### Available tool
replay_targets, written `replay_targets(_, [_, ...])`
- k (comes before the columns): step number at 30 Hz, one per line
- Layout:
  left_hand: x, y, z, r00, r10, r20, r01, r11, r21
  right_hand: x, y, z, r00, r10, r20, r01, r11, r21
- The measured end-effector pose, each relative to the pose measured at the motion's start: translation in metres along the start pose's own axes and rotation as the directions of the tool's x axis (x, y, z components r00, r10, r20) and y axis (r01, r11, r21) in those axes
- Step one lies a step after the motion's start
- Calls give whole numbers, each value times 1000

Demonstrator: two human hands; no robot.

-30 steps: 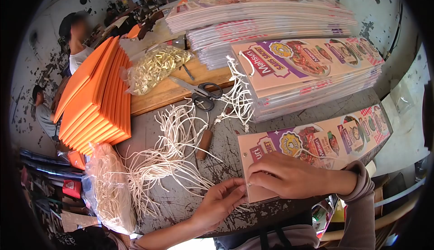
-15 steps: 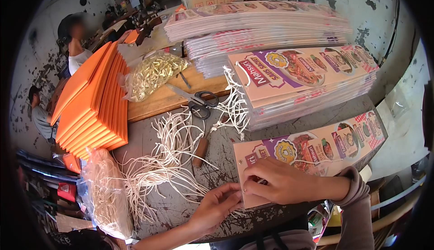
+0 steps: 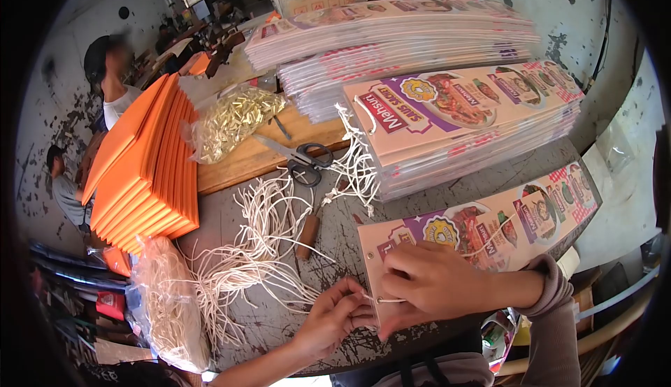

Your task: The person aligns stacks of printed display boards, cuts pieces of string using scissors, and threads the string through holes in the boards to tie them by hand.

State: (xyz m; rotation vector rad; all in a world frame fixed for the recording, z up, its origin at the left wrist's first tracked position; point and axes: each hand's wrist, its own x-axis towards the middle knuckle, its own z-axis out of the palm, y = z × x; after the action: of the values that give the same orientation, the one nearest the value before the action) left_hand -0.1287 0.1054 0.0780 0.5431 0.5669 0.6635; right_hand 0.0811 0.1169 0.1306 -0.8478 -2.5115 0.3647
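Note:
A printed cardboard menu-like sheet [image 3: 482, 226] lies at the table's near right, with metal eyelets along its left end. My left hand [image 3: 339, 320] is at that end, thumb and fingers pinched on a white cord [image 3: 391, 301] at the lower eyelet. My right hand [image 3: 437, 282] rests over the sheet with curled fingers, and the cord runs from the eyelet under them. Its fingertips are partly hidden, but a loose cord length shows beyond the knuckles. Left of my hands lies a bundle of white cords [image 3: 262, 268], with a wooden-handled tool [image 3: 308, 235] beside it.
Behind the sheet stand stacks of printed sheets [image 3: 475, 149], the nearer one with corded ends. Black-handled scissors [image 3: 304, 163], a bag of brass-coloured pieces [image 3: 237, 121], orange folded stacks [image 3: 150, 170] and a bag of cord [image 3: 171, 303] lie leftward. Two people [image 3: 119, 100] sit at far left.
My right hand has turned and shifted slightly, so the cord at the lower eyelet now shows. The loose cord over the sheet has swung upward. My left hand stays at the sheet's edge.

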Motion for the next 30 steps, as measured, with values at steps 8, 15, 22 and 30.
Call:
replay_targets(8, [-4, 11, 4, 996, 1, -87, 17, 977, 212, -14, -15, -4, 988, -21, 152, 66, 952, -298])
replay_targets(15, [2, 24, 9, 788, 513, -342, -483, 858, 174, -24, -39, -11, 1000, -2, -10, -2, 922, -388])
replay_targets(22, [9, 23, 12, 928, 313, -203, -153, 815, 559, -28, -49, -1, 1000, 6, -31, -15, 963, -269])
replay_targets(30, [12, 8, 9, 934, 358, -15, -196, 545, 815, -34, -21, -20, 971, 237, 30, -212, 795, 568])
